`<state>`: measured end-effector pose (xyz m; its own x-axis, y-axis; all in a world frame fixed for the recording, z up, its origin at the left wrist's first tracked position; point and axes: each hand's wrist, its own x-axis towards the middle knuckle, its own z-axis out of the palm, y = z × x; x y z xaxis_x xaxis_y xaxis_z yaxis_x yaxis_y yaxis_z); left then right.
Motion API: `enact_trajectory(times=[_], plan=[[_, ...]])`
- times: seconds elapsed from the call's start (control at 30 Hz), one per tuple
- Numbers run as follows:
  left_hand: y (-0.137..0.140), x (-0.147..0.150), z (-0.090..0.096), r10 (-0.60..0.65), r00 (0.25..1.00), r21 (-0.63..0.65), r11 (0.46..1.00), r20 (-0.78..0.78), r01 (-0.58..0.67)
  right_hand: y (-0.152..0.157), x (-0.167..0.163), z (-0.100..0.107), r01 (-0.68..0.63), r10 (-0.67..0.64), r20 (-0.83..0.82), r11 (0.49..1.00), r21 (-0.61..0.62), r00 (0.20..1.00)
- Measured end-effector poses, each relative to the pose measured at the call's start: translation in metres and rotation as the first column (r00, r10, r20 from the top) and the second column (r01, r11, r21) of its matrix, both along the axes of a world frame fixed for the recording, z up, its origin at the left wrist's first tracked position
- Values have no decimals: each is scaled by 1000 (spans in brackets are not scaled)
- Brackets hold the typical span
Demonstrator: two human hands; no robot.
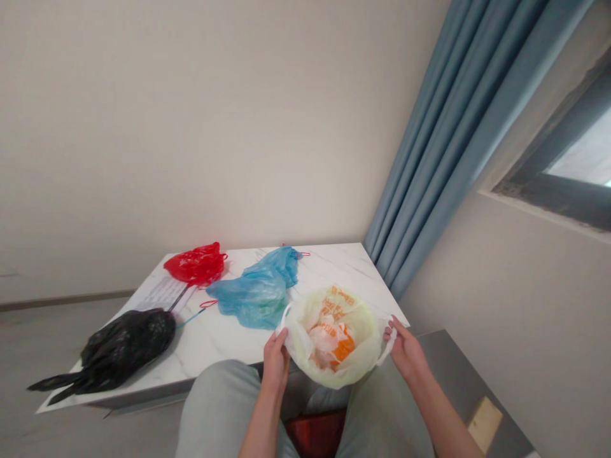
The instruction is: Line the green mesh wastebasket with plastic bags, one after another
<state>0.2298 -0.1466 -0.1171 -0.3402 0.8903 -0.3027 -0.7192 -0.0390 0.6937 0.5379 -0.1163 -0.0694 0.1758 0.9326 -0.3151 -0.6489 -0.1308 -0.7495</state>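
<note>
A white plastic bag (305,356) lines a round, pale yellow-green container, its edge folded out over the rim. Inside lies crumpled plastic (331,340) in white and orange. My left hand (275,362) is closed on the bag's left side near one handle loop. My right hand (403,346) pinches the other handle loop at the right. The container is held over my lap, at the table's near edge. Just beyond it to the left is a blue plastic bag (260,296) lying on the table.
A marble-patterned white table (200,350) stands ahead. On it are a red plastic bag (198,266), printed paper (155,298) and a knotted black bag (128,346) at the near left. A blue curtain (453,146) hangs at right, beside a grey surface (449,362).
</note>
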Motion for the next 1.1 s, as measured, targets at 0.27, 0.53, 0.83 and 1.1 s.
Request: enact_trajectory(times=[0.27,0.53,0.83,1.1], plan=[[-3,7,10,-47,997,73,996,55,43,-8,-22,34,-39,26,116,992,117,993],[-1,11,7,-70,996,153,986,59,61,-15,-18,37,-102,17,499,984,144,866],[-3,16,10,-97,994,148,984,-50,103,-19,3,23,-187,46,835,980,68,548],[-1,20,2,-81,992,123,988,-99,93,-16,-8,-26,-26,118,615,987,-157,779]])
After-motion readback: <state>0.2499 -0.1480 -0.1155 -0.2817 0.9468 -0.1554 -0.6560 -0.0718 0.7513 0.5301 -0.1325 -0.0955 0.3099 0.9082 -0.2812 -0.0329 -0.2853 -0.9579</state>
